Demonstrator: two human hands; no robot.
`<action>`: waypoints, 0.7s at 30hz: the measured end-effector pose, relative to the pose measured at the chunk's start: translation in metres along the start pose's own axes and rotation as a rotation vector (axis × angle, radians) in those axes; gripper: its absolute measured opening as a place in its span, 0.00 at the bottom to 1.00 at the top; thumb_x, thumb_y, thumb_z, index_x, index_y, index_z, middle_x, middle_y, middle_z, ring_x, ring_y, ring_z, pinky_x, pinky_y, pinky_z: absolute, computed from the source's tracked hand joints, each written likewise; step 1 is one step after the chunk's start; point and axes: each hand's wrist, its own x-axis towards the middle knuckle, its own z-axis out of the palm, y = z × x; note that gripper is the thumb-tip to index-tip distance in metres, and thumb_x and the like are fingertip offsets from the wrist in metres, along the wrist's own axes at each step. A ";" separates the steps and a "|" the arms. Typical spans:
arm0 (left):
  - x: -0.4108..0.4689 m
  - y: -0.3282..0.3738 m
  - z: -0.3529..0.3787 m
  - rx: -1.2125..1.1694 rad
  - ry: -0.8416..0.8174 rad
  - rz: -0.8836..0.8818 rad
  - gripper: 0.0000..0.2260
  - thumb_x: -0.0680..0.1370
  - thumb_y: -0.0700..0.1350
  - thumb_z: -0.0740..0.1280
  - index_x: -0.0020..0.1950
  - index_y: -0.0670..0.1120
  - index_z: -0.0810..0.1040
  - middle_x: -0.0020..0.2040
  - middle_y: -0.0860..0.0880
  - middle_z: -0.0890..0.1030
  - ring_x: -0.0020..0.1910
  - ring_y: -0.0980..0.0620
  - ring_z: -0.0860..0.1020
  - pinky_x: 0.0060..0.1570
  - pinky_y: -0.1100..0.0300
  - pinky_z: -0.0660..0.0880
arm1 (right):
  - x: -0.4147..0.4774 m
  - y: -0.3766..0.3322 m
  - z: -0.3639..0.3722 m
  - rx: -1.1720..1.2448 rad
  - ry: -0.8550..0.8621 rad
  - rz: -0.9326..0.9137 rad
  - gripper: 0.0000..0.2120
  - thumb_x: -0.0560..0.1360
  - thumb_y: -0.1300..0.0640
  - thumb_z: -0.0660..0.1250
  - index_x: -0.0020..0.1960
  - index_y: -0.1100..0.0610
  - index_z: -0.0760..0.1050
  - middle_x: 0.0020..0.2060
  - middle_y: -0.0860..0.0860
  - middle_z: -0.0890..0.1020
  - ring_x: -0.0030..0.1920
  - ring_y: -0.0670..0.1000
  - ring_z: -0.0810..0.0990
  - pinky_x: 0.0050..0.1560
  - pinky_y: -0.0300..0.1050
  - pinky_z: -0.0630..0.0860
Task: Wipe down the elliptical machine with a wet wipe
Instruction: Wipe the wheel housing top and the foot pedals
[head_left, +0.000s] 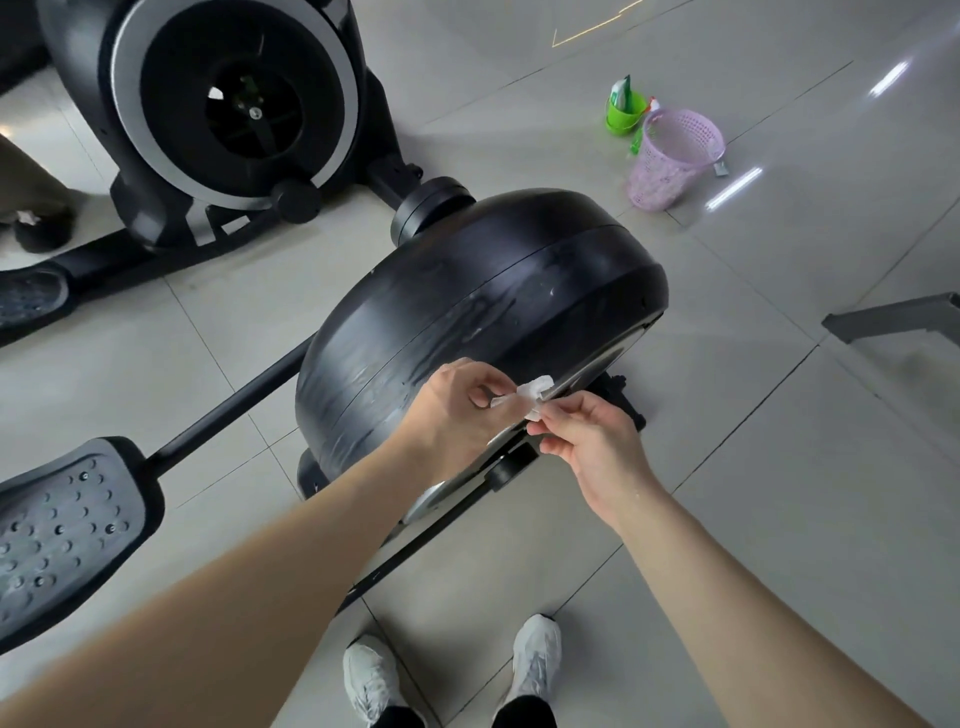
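Elliptical machine (483, 312) fills the middle of my view, standing on the tiled floor (779, 467) right in front of my feet. Its black rounded housing (519, 270) lies ahead of and below both my hands, with its long axis running from near left to far right. The crown shows wet streaks, so I judge that part done, while the silver-edged side face under my hands looks dry. A second machine (218, 114) stands beyond it at upper left. The studded pedal (67, 525) of my machine sits well off to my left on its long bar. Far to the right, a pink basket (675, 156) lies tipped beside a green cup (623, 111), well apart from me.

My left hand (457, 410) hovers over the near end of the housing, thumb and forefinger pinching one end of the wet wipe (530, 397). My right hand (587, 436) pinches the other end, just off the housing's right side. The wipe is bunched small between them, in the air and not touching the machine. I seem to be refolding it. My left hand is nearer the housing top and my right nearer the side face, so the next pass probably goes down and right.
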 end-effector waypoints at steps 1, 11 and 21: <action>0.000 -0.001 0.002 0.032 -0.002 0.020 0.06 0.75 0.56 0.74 0.46 0.55 0.83 0.48 0.58 0.80 0.48 0.59 0.78 0.49 0.66 0.74 | 0.000 0.001 -0.001 0.002 0.000 0.002 0.04 0.77 0.67 0.70 0.44 0.62 0.79 0.41 0.59 0.86 0.46 0.56 0.84 0.47 0.49 0.77; 0.003 -0.002 0.007 -0.083 -0.008 -0.110 0.05 0.80 0.43 0.68 0.44 0.49 0.81 0.38 0.55 0.80 0.34 0.63 0.75 0.36 0.72 0.70 | -0.001 0.000 -0.011 0.230 -0.034 0.108 0.07 0.80 0.67 0.65 0.44 0.61 0.75 0.50 0.62 0.85 0.55 0.60 0.85 0.48 0.50 0.80; 0.013 0.006 0.012 -0.145 -0.032 -0.162 0.06 0.81 0.45 0.65 0.47 0.47 0.81 0.40 0.49 0.82 0.33 0.62 0.75 0.34 0.72 0.71 | 0.009 -0.007 -0.022 0.414 -0.294 0.168 0.38 0.72 0.58 0.77 0.77 0.48 0.64 0.71 0.57 0.74 0.70 0.59 0.77 0.68 0.66 0.73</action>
